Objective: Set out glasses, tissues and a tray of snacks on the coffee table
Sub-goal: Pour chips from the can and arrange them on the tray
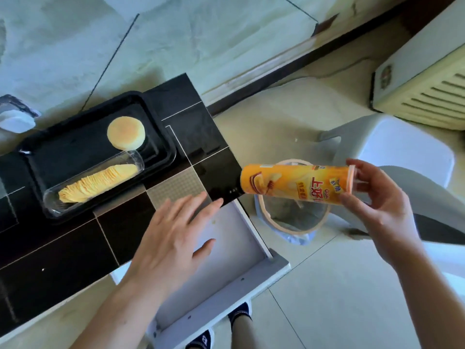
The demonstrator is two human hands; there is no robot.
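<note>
Right hand grip closed round orange crisp can, held sideways above the bin | left hand grip open, flat over bench edge | crisps lie in black tray, well left of can

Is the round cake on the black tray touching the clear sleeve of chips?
Cannot tell. In the head view the round cake meets the far end of the clear sleeve of chips on the black tray, with no plain gap or contact.

Orange chip can, black tray, pale-yellow crisps, black-tiled table with thin white lines.
</note>
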